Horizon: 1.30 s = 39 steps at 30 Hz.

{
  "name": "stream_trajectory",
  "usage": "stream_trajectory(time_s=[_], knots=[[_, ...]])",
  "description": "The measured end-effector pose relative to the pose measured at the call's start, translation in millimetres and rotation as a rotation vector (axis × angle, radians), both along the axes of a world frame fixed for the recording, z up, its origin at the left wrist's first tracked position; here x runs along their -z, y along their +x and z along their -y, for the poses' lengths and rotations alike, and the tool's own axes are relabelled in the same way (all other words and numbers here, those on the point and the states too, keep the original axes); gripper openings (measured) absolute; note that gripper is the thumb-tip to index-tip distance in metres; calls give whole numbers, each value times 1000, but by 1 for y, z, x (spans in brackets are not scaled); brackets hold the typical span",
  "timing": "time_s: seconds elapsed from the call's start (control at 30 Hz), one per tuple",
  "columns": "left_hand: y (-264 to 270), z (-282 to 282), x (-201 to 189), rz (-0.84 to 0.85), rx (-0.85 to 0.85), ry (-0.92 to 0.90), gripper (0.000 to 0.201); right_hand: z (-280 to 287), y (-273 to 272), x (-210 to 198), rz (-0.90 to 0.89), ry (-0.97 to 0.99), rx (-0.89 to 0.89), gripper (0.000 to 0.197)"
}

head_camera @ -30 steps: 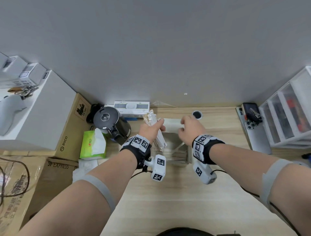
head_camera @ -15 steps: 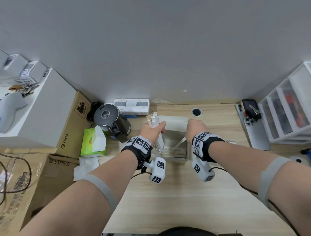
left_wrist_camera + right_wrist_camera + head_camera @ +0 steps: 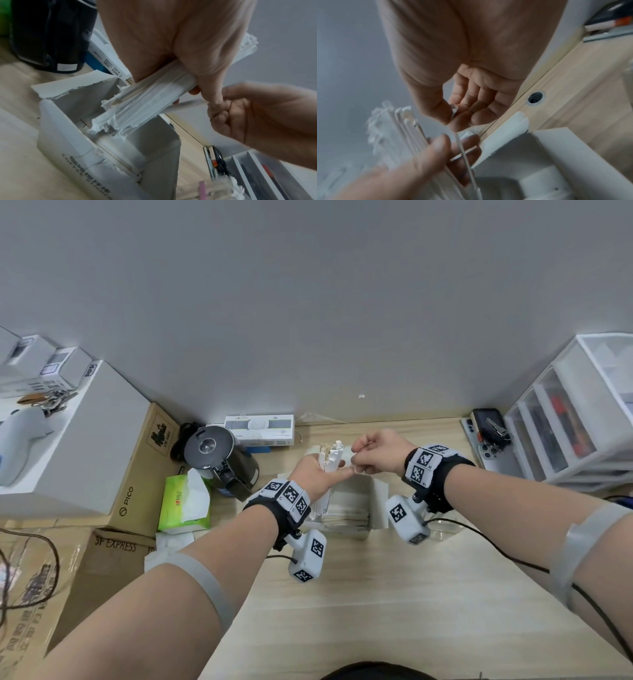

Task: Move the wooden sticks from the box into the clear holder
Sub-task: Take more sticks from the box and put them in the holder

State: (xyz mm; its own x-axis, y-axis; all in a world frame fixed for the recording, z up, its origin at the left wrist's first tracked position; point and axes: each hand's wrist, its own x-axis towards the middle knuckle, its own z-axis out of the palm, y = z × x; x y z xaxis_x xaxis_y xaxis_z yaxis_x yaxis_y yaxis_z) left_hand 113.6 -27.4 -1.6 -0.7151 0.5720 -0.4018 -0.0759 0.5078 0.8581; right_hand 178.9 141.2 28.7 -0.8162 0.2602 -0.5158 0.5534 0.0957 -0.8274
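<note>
Head view: the left hand (image 3: 317, 470) is closed around a bundle of paper-wrapped wooden sticks (image 3: 330, 457), held upright just above the open white box (image 3: 356, 501) on the pale wood surface (image 3: 359, 594). The right hand (image 3: 380, 451) meets the bundle's top, thumb and forefinger pinched on a single wrapped stick (image 3: 462, 147) at its upper end; its other fingers are curled. Left wrist view: the lower ends of the bundle (image 3: 130, 108) hang over the box (image 3: 106, 142), whose torn flap stands open, with more sticks lying inside. The clear holder (image 3: 445, 530) sits on the surface to the right of the box, largely hidden behind the right wrist camera. A black kettle (image 3: 219, 460) and a green tissue pack (image 3: 183, 505) stand left of the box.
</note>
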Motion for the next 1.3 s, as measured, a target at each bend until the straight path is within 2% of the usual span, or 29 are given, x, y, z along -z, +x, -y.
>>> stream_trajectory(time_s=[0.1, 0.2, 0.27, 0.4, 0.53, 0.63, 0.7, 0.73, 0.83, 0.93, 1.1, 1.23, 1.3], knots=[[5, -6, -6, -61, 65, -51, 22, -6, 4, -4, -42, -214, 129, 17], [15, -17, -14, -95, 110, -7, 12, -10, 9, -5, -99, -339, 185, 15], [20, -26, -22, -137, 127, 25, 11, -16, 13, -4, -117, -375, 212, 11], [28, -52, -37, -217, 172, 54, 7, -34, 30, -11, -116, -391, 203, 39], [42, -83, -48, -225, 252, 59, 10, -58, 54, -28, -153, -408, 177, 40], [59, -106, -60, -214, 319, 88, 8, -75, 74, -41, -191, -333, 154, 35], [71, -123, -67, -198, 355, 123, 8, -81, 85, -51, -220, -184, 151, 31], [76, -132, -68, -198, 363, 137, 8, -83, 89, -55, -228, -72, 163, 35], [95, -160, -74, -187, 337, 181, 22, -87, 102, -64, -313, 135, 293, 38], [108, -170, -73, -157, 345, 197, 20, -93, 112, -61, -327, 222, 349, 35], [117, -176, -47, -169, 365, 116, 13, -96, 127, -45, -261, 326, 347, 26], [118, -181, -28, -252, 405, 36, 7, -95, 130, -32, -240, 487, 318, 26], [118, -179, -17, -249, 400, -25, 11, -93, 131, -24, -206, 530, 290, 28]])
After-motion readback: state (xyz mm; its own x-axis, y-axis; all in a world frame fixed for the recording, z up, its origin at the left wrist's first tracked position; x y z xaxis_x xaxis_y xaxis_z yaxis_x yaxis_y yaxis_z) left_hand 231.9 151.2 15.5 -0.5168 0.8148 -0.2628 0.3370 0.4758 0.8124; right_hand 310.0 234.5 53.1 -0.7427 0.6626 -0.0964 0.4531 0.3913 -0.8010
